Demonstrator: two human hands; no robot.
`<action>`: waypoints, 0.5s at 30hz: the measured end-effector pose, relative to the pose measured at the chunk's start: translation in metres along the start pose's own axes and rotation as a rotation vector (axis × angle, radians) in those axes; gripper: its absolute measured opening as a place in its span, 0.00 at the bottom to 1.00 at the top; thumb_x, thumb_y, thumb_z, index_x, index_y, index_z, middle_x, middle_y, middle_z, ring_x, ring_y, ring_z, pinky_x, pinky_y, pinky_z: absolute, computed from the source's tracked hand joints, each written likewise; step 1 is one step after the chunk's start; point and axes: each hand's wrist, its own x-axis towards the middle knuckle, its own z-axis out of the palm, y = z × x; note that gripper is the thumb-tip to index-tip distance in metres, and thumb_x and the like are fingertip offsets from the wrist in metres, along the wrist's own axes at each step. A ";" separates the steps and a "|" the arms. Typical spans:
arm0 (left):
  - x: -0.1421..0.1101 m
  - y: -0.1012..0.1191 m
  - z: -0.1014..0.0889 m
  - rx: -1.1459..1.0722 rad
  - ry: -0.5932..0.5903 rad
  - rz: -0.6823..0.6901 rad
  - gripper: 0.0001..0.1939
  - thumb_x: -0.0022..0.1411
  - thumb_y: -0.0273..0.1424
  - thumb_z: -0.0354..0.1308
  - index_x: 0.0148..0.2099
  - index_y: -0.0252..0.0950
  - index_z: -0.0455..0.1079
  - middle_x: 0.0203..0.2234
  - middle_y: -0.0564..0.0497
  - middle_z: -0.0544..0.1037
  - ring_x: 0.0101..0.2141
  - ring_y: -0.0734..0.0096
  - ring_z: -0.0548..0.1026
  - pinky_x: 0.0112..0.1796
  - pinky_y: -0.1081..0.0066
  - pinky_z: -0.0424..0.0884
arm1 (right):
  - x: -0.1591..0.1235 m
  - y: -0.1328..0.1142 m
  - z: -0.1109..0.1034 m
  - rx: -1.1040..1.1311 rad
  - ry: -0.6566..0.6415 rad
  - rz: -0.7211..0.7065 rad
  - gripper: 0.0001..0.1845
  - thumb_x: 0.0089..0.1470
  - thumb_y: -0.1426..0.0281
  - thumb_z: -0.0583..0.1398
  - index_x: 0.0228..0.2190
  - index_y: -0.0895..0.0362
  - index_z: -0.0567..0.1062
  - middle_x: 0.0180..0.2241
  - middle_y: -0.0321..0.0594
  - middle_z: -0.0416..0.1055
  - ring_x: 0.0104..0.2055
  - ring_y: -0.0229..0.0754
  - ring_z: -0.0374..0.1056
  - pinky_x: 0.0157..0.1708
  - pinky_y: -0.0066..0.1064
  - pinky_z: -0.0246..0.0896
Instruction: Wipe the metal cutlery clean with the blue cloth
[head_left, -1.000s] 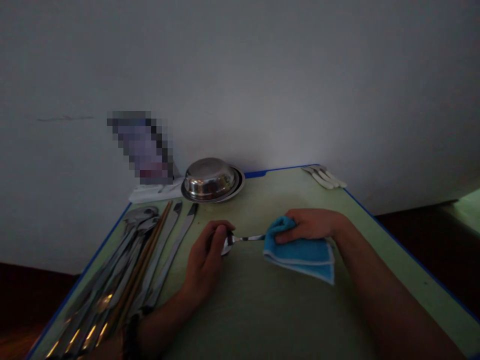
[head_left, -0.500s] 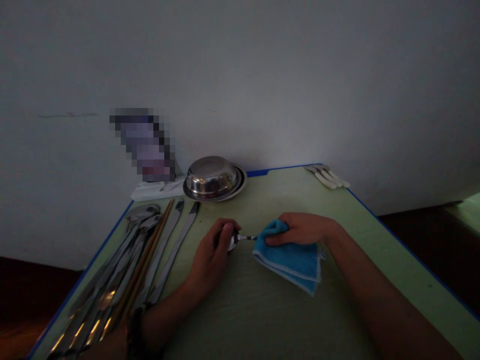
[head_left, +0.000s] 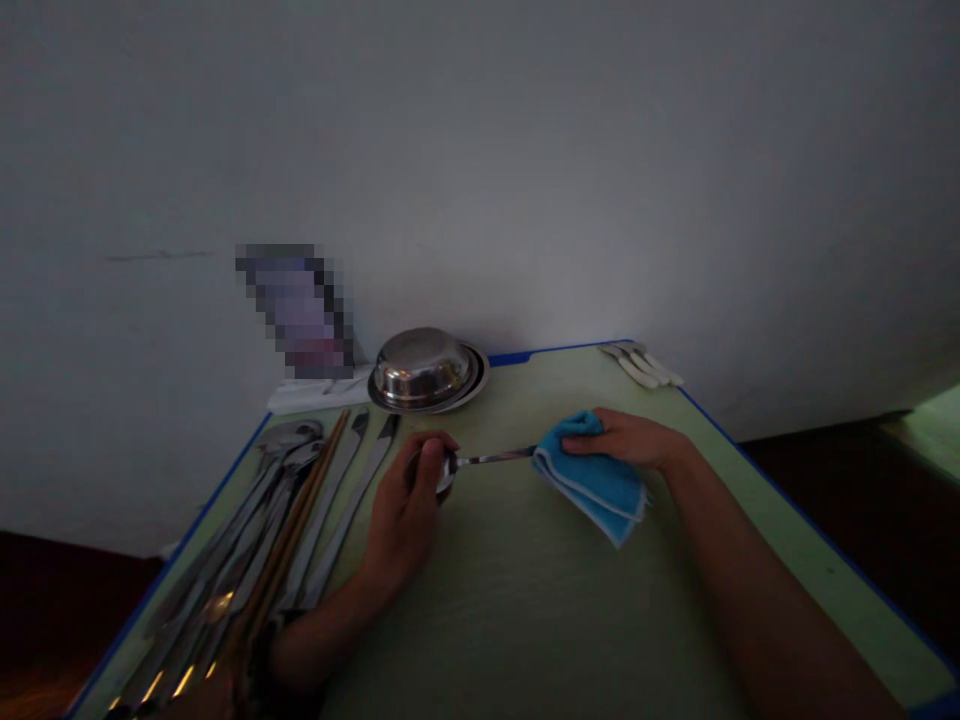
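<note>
A metal spoon (head_left: 495,457) is held level above the green table, its bowl at the left and its handle running right. My left hand (head_left: 409,500) is closed around the bowl, thumb on top, hiding most of it. At the other end my right hand (head_left: 626,437) pinches a folded blue cloth (head_left: 589,490) with a pale edge. The cloth wraps the handle's far end, which is hidden inside it, and its loose corner hangs down.
To the left lie several metal spoons (head_left: 255,500), wooden chopsticks (head_left: 300,520) and metal knives (head_left: 352,510). Metal bowls (head_left: 424,365) stand stacked upside down near the wall, beside a blurred-out panel (head_left: 300,310). White-handled cutlery (head_left: 645,368) rests at the table's (head_left: 675,620) far right corner.
My right hand and the cloth have slid right along the spoon handle, baring more of it. My left hand has shifted slightly left with the bowl. The camera view has tilted a little.
</note>
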 end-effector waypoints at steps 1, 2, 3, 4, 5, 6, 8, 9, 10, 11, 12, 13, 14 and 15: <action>0.003 0.004 -0.003 -0.018 0.029 0.017 0.12 0.61 0.41 0.47 0.34 0.38 0.64 0.25 0.55 0.64 0.24 0.77 0.64 0.22 0.80 0.64 | 0.000 0.003 -0.001 0.058 0.061 0.014 0.18 0.44 0.57 0.59 0.28 0.59 0.74 0.25 0.35 0.71 0.23 0.32 0.64 0.26 0.27 0.60; 0.007 0.009 -0.007 -0.053 0.087 0.036 0.12 0.60 0.40 0.47 0.33 0.38 0.64 0.25 0.55 0.64 0.23 0.78 0.63 0.22 0.80 0.64 | 0.001 0.005 0.000 0.117 0.129 0.029 0.18 0.44 0.56 0.59 0.30 0.59 0.73 0.26 0.36 0.71 0.23 0.33 0.64 0.26 0.27 0.61; 0.012 0.014 -0.011 -0.100 0.144 0.047 0.12 0.60 0.41 0.48 0.33 0.38 0.64 0.25 0.55 0.63 0.23 0.78 0.63 0.22 0.81 0.64 | 0.003 0.005 0.002 0.167 0.183 0.041 0.19 0.44 0.56 0.60 0.31 0.59 0.73 0.26 0.36 0.71 0.23 0.33 0.64 0.26 0.27 0.61; 0.016 0.018 -0.014 -0.146 0.196 0.060 0.12 0.60 0.41 0.48 0.34 0.39 0.64 0.24 0.56 0.62 0.22 0.79 0.62 0.20 0.81 0.63 | 0.006 0.005 0.006 0.200 0.194 0.043 0.19 0.44 0.56 0.60 0.32 0.59 0.72 0.27 0.36 0.71 0.24 0.33 0.65 0.27 0.28 0.61; 0.019 0.022 -0.017 -0.192 0.219 0.082 0.12 0.60 0.42 0.48 0.34 0.39 0.64 0.23 0.56 0.61 0.20 0.79 0.61 0.19 0.82 0.62 | 0.010 0.003 0.012 0.207 0.152 0.016 0.19 0.44 0.57 0.59 0.33 0.59 0.72 0.28 0.36 0.72 0.25 0.33 0.66 0.28 0.28 0.62; 0.022 0.026 -0.019 -0.220 0.211 0.101 0.12 0.60 0.42 0.48 0.34 0.39 0.64 0.22 0.56 0.61 0.19 0.80 0.60 0.17 0.82 0.60 | 0.013 0.001 0.017 0.189 0.050 -0.018 0.18 0.44 0.57 0.60 0.32 0.59 0.72 0.29 0.37 0.72 0.27 0.34 0.67 0.29 0.29 0.62; 0.025 0.031 -0.020 -0.221 0.204 0.101 0.12 0.60 0.42 0.48 0.33 0.39 0.63 0.22 0.56 0.61 0.19 0.80 0.60 0.16 0.83 0.59 | 0.020 -0.003 0.026 0.180 -0.123 -0.117 0.18 0.45 0.60 0.60 0.36 0.58 0.72 0.37 0.39 0.72 0.35 0.36 0.68 0.37 0.31 0.62; 0.025 0.032 -0.020 -0.205 0.195 0.091 0.12 0.60 0.42 0.48 0.33 0.39 0.63 0.23 0.56 0.62 0.19 0.80 0.60 0.17 0.83 0.60 | 0.023 -0.005 0.028 0.182 -0.142 -0.174 0.20 0.45 0.63 0.61 0.41 0.57 0.70 0.42 0.40 0.70 0.41 0.37 0.67 0.43 0.32 0.60; 0.024 0.033 -0.018 -0.180 0.185 0.080 0.12 0.60 0.42 0.48 0.33 0.39 0.63 0.24 0.55 0.63 0.20 0.80 0.61 0.17 0.83 0.61 | 0.025 -0.005 0.028 0.205 -0.099 -0.221 0.22 0.45 0.64 0.61 0.43 0.56 0.69 0.46 0.41 0.68 0.45 0.37 0.65 0.46 0.32 0.57; 0.023 0.033 -0.017 -0.151 0.170 0.072 0.12 0.60 0.42 0.48 0.33 0.39 0.64 0.24 0.55 0.63 0.21 0.79 0.62 0.19 0.83 0.62 | 0.025 -0.005 0.028 0.241 -0.008 -0.266 0.22 0.45 0.65 0.61 0.45 0.55 0.68 0.48 0.41 0.67 0.48 0.38 0.64 0.49 0.33 0.55; 0.021 0.033 -0.015 -0.119 0.151 0.069 0.13 0.59 0.42 0.48 0.33 0.38 0.64 0.25 0.55 0.64 0.23 0.79 0.64 0.20 0.83 0.63 | 0.025 -0.005 0.026 0.297 0.106 -0.307 0.22 0.47 0.65 0.60 0.45 0.55 0.68 0.49 0.42 0.66 0.49 0.38 0.63 0.50 0.34 0.53; 0.020 0.032 -0.013 -0.084 0.133 0.068 0.13 0.59 0.42 0.48 0.33 0.38 0.65 0.26 0.55 0.65 0.24 0.78 0.65 0.21 0.82 0.65 | 0.025 -0.005 0.024 0.368 0.214 -0.343 0.20 0.49 0.63 0.58 0.45 0.56 0.68 0.49 0.43 0.66 0.48 0.38 0.63 0.50 0.34 0.53; 0.019 0.031 -0.011 -0.048 0.117 0.067 0.14 0.59 0.42 0.48 0.33 0.38 0.65 0.26 0.54 0.65 0.26 0.77 0.65 0.22 0.82 0.66 | 0.024 -0.006 0.022 0.445 0.269 -0.371 0.19 0.52 0.62 0.55 0.44 0.56 0.68 0.49 0.44 0.66 0.48 0.38 0.64 0.49 0.35 0.54; 0.018 0.029 -0.010 -0.015 0.105 0.066 0.14 0.59 0.42 0.48 0.33 0.37 0.65 0.27 0.54 0.66 0.27 0.76 0.66 0.23 0.81 0.66 | 0.022 -0.008 0.021 0.507 0.275 -0.390 0.20 0.53 0.60 0.52 0.44 0.57 0.68 0.48 0.46 0.67 0.47 0.39 0.64 0.48 0.35 0.56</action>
